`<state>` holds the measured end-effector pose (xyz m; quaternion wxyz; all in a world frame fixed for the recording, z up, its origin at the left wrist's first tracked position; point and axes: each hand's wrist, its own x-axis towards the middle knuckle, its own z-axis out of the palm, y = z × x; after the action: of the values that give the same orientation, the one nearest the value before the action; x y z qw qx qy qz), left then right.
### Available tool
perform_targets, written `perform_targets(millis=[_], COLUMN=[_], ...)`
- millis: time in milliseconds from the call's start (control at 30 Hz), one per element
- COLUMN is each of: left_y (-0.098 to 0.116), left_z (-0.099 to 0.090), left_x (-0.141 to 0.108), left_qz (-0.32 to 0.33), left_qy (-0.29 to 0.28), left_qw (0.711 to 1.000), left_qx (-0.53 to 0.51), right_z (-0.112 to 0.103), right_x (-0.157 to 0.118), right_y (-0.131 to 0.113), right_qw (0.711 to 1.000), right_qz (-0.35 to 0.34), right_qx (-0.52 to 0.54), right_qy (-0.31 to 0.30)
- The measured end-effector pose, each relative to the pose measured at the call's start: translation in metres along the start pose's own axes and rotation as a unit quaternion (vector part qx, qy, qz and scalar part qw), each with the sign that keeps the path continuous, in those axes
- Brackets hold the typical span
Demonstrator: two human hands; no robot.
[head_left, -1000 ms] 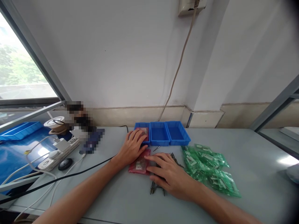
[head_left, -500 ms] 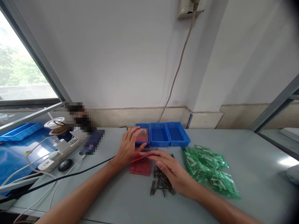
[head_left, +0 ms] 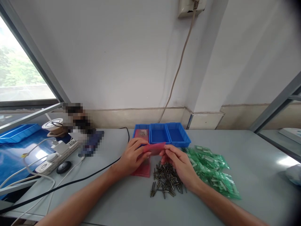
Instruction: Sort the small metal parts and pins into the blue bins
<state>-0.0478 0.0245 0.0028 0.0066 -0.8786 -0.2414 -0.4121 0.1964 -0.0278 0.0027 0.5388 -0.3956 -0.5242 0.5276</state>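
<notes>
Both my hands grip a small red plastic bag [head_left: 155, 148] above the table. My left hand [head_left: 131, 157] pinches its left end; my right hand [head_left: 180, 163] has fingertips closed on its right end. Under my left fingers, more red bags [head_left: 144, 170] lie flat on the table, partly hidden. A pile of metal pop rivets [head_left: 166, 180] lies loose below and beside my right hand. Just behind the hands stand blue bins, a left one [head_left: 135, 131] with a red bag inside, a middle one [head_left: 160, 133] and a right one [head_left: 178, 133].
Green bags of small pale parts [head_left: 211, 169] lie right of the rivets. A black cable [head_left: 94, 171] crosses the table at left, near a computer mouse [head_left: 64, 167] and a power strip [head_left: 47, 164]. A blurred-out person [head_left: 81, 119] is at the far left.
The red bag has been lifted and turned between my hands. My left hand has come down from beside the left bin, and my right hand has shifted right, uncovering more rivets.
</notes>
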Motion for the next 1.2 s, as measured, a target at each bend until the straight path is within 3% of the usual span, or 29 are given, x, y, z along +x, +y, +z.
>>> perform_targets(millis=[100,200,333,533,600,833,1200], left_y=[0.008,0.016,0.020,0.019,0.018,0.018,0.013], left_z=[0.002,0.002,-0.001,-0.010,-0.011,-0.013,-0.002], left_x=[0.002,0.003,0.002,0.002,0.002,0.005,-0.002], left_qz=[-0.074,-0.101,-0.064,0.095,0.122,0.119,0.078], left_qy=[-0.010,-0.018,-0.026,-0.028,-0.026,-0.054,-0.012], left_qw=[0.996,0.992,0.995,0.994,0.990,0.990,0.994], left_qx=[-0.047,-0.076,-0.078,0.036,0.061,0.059,0.072], right_z=[0.001,0.001,0.001,-0.001,-0.002,-0.001,0.000], right_x=[-0.001,-0.002,-0.001,0.001,0.002,0.000,0.001], right_y=[-0.001,-0.003,-0.004,-0.003,-0.003,-0.008,-0.008], right_qw=[0.997,0.991,0.990,0.998,0.998,0.999,0.998], right_qz=[-0.025,-0.057,-0.068,-0.015,-0.005,-0.004,-0.001], right_qx=[-0.071,-0.122,-0.127,-0.052,-0.039,-0.033,-0.045], right_qy=[-0.012,-0.020,-0.004,0.036,0.040,0.040,0.043])
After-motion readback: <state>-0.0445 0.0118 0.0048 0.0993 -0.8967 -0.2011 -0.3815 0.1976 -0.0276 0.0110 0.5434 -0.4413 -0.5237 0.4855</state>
